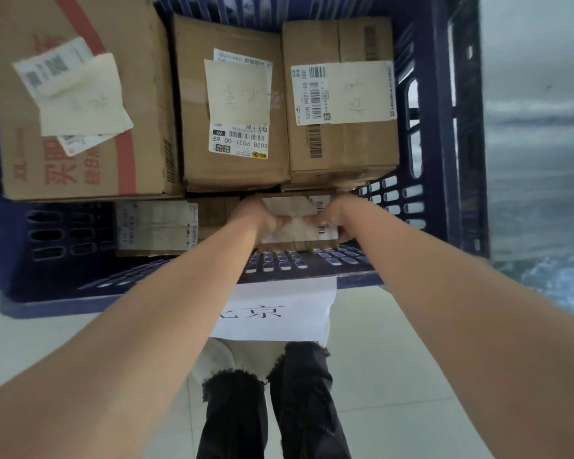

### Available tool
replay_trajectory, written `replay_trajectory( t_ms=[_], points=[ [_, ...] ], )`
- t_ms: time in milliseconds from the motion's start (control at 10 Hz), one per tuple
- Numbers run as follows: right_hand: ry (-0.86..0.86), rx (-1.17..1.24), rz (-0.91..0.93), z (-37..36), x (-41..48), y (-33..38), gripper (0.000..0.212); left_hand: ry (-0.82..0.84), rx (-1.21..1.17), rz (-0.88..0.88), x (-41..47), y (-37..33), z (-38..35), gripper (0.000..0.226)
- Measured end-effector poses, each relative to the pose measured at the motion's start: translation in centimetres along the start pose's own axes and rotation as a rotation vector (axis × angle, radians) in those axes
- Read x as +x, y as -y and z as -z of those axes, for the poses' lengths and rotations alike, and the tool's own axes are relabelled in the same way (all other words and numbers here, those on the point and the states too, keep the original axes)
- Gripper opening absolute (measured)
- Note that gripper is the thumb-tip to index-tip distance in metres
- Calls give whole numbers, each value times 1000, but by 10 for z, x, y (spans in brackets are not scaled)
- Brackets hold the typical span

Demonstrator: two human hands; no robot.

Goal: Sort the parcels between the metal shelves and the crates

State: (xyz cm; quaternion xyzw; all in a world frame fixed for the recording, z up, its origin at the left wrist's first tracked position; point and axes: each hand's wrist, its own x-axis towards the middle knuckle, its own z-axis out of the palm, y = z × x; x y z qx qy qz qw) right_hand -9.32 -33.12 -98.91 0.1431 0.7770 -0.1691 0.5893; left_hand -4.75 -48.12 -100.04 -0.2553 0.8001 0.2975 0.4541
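Observation:
A dark blue plastic crate fills the upper view, with cardboard parcels inside. Both my arms reach down into its near side. My left hand and my right hand grip a small brown parcel with a pale paper note and a barcode label, held low inside the crate by its near wall. Behind it lie a large box with red print, a middle box and a right box, each with labels. Another small parcel lies to the left of the held one.
A white paper sign with black characters hangs on the crate's near outer wall. My legs in dark trousers stand on pale floor tiles below. Grey floor runs along the crate's right side.

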Motion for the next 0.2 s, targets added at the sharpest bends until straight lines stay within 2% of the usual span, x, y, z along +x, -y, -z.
replay_trajectory(
  t_ms=[100,200],
  points=[
    [52,-10,3,2,-20,0,72,109,-127,15,-10,3,4,66],
    [10,-14,-10,-2,-42,0,82,73,-166,40,-25,2,5,74]
  ],
)
